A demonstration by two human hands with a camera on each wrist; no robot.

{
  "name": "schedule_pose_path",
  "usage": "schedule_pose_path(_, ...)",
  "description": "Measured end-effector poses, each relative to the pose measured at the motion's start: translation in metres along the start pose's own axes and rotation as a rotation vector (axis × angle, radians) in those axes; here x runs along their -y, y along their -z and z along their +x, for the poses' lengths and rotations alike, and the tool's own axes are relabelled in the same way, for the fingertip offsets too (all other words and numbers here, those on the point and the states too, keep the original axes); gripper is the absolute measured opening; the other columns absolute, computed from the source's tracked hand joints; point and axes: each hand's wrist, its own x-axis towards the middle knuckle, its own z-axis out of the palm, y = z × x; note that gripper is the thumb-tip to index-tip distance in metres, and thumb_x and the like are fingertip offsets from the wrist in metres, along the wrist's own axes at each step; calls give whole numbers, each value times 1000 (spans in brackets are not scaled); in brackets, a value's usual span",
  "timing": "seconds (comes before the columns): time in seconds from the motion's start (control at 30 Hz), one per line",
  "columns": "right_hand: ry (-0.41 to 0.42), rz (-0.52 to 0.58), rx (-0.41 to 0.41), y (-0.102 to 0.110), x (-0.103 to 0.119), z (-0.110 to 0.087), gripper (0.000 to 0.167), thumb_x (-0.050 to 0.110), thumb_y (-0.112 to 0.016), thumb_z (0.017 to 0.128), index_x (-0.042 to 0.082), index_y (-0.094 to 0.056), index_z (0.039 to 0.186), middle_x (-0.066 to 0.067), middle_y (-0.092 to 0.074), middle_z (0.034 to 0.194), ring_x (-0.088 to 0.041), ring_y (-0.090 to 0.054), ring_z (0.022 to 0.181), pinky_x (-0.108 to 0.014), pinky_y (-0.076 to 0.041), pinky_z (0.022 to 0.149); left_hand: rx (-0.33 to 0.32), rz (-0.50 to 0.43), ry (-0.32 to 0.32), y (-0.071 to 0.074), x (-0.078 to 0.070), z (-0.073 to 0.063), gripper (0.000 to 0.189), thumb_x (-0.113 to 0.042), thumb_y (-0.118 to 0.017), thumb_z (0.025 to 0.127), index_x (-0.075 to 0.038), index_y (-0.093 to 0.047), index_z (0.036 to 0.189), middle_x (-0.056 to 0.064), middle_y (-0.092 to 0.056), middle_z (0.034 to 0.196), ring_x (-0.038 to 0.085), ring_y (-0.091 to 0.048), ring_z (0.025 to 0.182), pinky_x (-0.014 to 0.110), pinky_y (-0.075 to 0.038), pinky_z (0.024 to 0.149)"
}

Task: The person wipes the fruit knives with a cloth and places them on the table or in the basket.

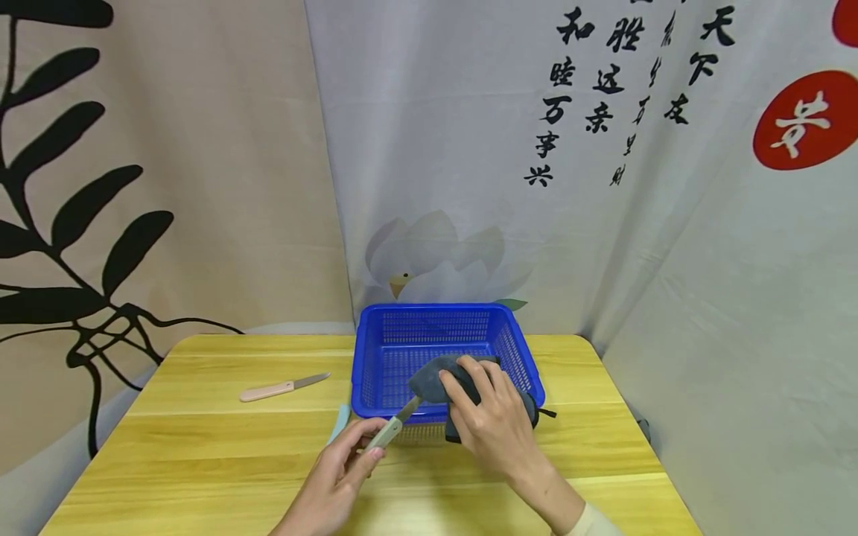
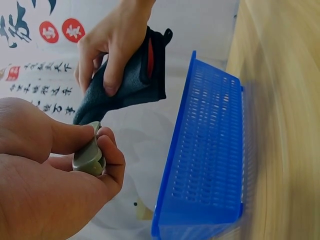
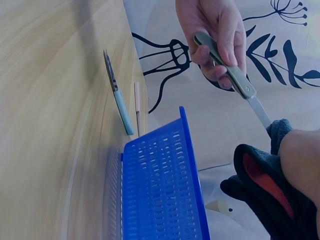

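Note:
My left hand (image 1: 338, 473) grips a folding knife by its pale green handle (image 1: 385, 434), the blade (image 1: 407, 409) unfolded and pointing up and to the right. In my right hand (image 1: 492, 424) is a dark grey cloth (image 1: 434, 378), bunched under the fingers and folded over the tip end of the blade. A bit of red lining (image 3: 265, 175) shows inside the cloth's fold in the right wrist view. Both hands are raised over the near rim of a blue plastic basket (image 1: 439, 307). The covered blade tip is hidden.
Left of the basket a knife with a pale pink handle (image 1: 267, 392) lies unfolded on the wooden table (image 1: 201, 461). Another knife with a light blue handle (image 3: 123, 112) lies closer to the basket, partly behind my left hand in the head view. Printed curtains hang behind.

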Motion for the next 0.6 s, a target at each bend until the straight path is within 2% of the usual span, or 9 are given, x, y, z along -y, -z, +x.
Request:
schedule_pose_path(0.1,-23,9,8,1,-5,-1,42,25,-41,118,11,-77,134,-22,-69,137,-37,-66,109,-48,-65,83,5,-15,14,1,1,0,29,-7,-64,113,-8,-70,141,6,-67,106,4,-58,87,24,-53,67)
schedule_pose_path(0.3,-107,18,4,4,-16,-3,31,16,-58,109,9,-76,133,-25,-68,138,-42,-64,113,-56,-65,90,4,-68,77,3,0,0,32,-7,-63,113,-2,-67,145,9,-67,109,4,-60,90,24,-58,74)
schedule_pose_path(0.43,-138,40,-40,6,-15,-3,32,18,-55,111,7,-77,132,-27,-69,136,-44,-64,112,-58,-64,90,-36,-93,130,3,-1,1,34,-5,-64,113,-1,-66,147,7,-70,110,4,-64,90,24,-60,78)
schedule_pose_path(0.53,-115,75,-77,7,-8,-2,35,22,-51,115,7,-78,131,-27,-70,135,-43,-65,112,-57,-64,91,-69,-107,139,1,-1,2,34,-3,-65,112,0,-67,145,5,-71,109,4,-64,88,24,-60,77)
schedule_pose_path(0.6,-84,93,-92,7,0,0,36,24,-50,117,7,-78,132,-26,-70,135,-41,-65,112,-56,-64,92,-74,-107,119,0,0,3,34,-2,-65,111,1,-67,145,5,-71,108,4,-64,87,25,-61,76)
